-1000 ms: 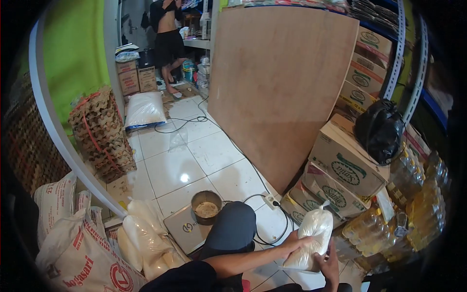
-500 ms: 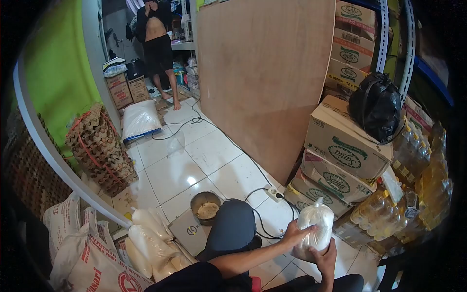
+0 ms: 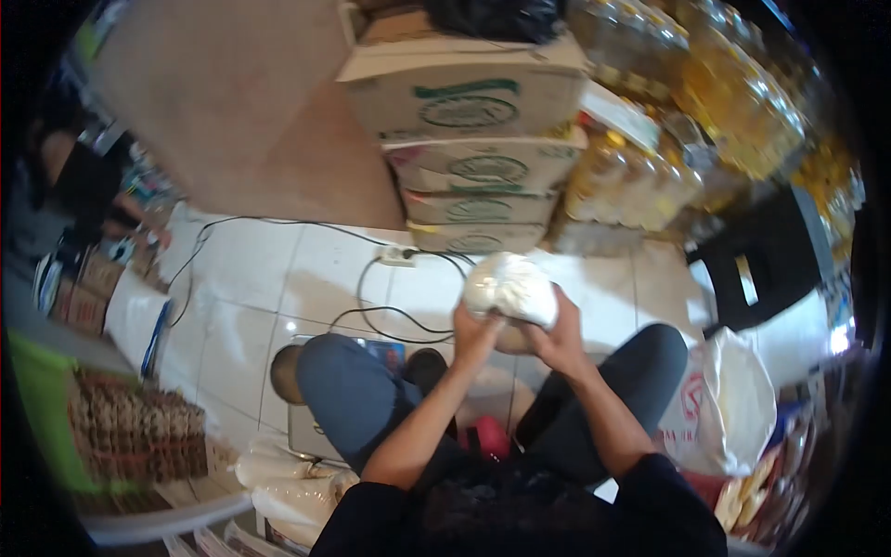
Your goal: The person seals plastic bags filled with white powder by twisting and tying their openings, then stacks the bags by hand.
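A tied clear plastic bag of white powder (image 3: 510,286) is held up between both hands above the floor, in front of my knees. My left hand (image 3: 477,332) grips its left side, and my right hand (image 3: 559,336) grips its right side. The fingers of both hands are partly hidden under the bag. Beside my left knee, a metal pot (image 3: 286,374) is partly covered by the leg. More filled bags (image 3: 295,501) lie at the lower left. To the right of my right knee stands an open white sack (image 3: 729,404).
Stacked cartons (image 3: 469,107) stand ahead, with bottles of yellow oil (image 3: 631,181) to their right. A black cable runs to a power strip (image 3: 397,255) on the tiles. A black stool (image 3: 761,260) is at right. Another person (image 3: 79,181) stands at far left, beyond a wooden panel (image 3: 251,111).
The view has swung right and down, bringing the stool and open sack into sight. Both hands still hold the bag, now centred in front of me with its top toward the camera.
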A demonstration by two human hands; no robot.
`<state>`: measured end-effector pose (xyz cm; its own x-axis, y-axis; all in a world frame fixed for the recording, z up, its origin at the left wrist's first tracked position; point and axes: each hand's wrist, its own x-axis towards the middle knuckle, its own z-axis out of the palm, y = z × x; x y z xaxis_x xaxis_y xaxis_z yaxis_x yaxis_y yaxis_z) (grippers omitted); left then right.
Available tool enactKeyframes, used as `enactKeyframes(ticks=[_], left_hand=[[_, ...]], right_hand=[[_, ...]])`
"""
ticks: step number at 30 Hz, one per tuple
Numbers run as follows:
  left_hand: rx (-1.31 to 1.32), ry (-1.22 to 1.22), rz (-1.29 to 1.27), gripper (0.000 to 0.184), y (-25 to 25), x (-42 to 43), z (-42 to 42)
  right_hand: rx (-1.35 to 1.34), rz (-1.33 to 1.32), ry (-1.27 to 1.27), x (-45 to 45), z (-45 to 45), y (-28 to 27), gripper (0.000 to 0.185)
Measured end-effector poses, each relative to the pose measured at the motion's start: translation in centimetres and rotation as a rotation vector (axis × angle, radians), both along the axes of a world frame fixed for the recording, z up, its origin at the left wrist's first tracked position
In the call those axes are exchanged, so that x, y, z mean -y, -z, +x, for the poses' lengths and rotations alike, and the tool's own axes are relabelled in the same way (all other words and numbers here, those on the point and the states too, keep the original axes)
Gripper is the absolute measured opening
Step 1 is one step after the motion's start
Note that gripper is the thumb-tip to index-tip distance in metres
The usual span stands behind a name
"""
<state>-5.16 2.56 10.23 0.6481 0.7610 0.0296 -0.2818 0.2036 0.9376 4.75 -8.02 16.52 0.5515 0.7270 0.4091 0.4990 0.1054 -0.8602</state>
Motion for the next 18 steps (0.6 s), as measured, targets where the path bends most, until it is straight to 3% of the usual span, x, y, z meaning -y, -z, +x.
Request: enactKeyframes(ticks=[1,4,7,12,14,15,16,17,18], left_hand=[[0.019,-0.108,0.135,0.042,0.4,-0.1,0.5],[-0.054,-0.142,0.138,0.046,-0.4,-0.4,0.3],[-0.01,0.013,0.105,0.053,-1.1,-1.0,-0.2],[-0.085,0.208,0.411,0.076,-2.0,-0.9,-0.3],[-0.1,0.162,0.463,0.079,-1.7,-0.5,-0.1],[-0.071,0.1,0.458,0.076,-0.7,-0.5,0.4],[-0.043,0.039,0.455,0.073,0.3,-0.4,0.9],[-0.225,0.067,0.495,0.069,-0.9,-1.0,-0.1],[-0.045,-0.039,0.44,0.066,-1.1,-0.7,-0.1]], right_hand=[[-0.008,0.045,0.055,-0.4,-0.6,-0.5,0.044],[-0.128,0.095,0.102,-1.3,-1.2,-0.6,0.043],[-0.234,0.022,0.155,-1.2,-0.3,1.0,0.038],[-0.246,0.027,0.304,-0.2,1.4,1.6,0.029],[-0.488,0.052,0.369,0.0,1.2,2.1,0.036],[-0.583,0.051,0.448,0.0,1.7,3.6,0.049],[-0.613,-0.077,0.351,0.4,1.9,2.5,0.061],[-0.354,-0.233,0.472,0.9,2.9,3.8,0.066],[-0.244,-0.213,0.372,0.7,2.1,1.8,0.067]])
